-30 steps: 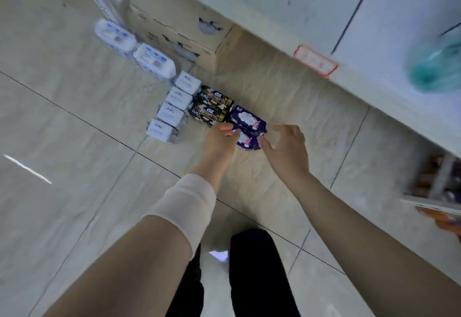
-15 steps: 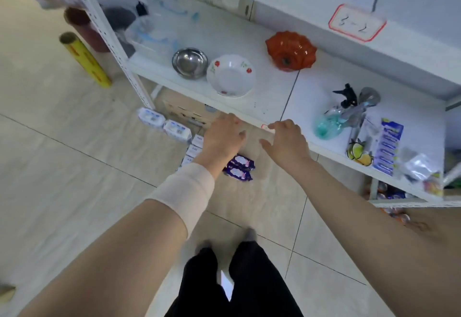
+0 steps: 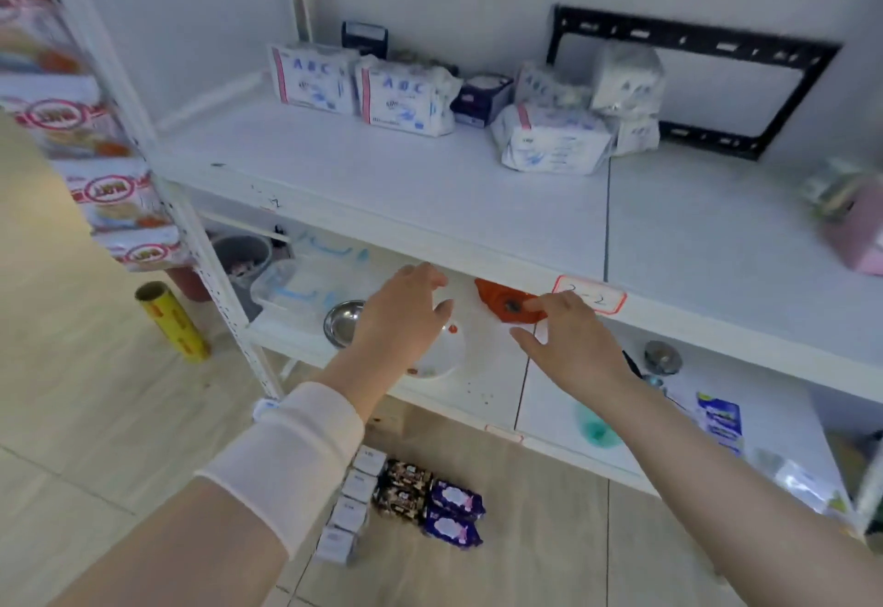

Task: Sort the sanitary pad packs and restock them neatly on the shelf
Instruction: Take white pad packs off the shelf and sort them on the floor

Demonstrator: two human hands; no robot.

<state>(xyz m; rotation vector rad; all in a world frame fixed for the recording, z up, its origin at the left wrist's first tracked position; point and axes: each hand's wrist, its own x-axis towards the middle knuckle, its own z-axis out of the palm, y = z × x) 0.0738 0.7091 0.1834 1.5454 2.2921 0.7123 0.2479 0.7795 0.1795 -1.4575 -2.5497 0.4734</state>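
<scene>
Head view, the only one; risks first. White packs (image 3: 554,143) heaped at the back of the upper shelf (image 3: 382,186), right of its middle, look loose. If we tug one, the rest could slide, prob. toward the front edge. Purple packs (image 3: 451,513), dark packs (image 3: 403,487) & small white boxes (image 3: 353,501) lie in rows on the floor (image 3: 549,535) near the lowest shelf's front edge; a careless step would scatter them. Two ABC packs (image 3: 403,100) stand upright at the shelf's back, left. Left hand (image 3: 406,320) & right hand (image 3: 568,348): both empty, fingers spread & relaxed, apart from each other, touching nothing we can see, in front of the shelf's front edge.
</scene>
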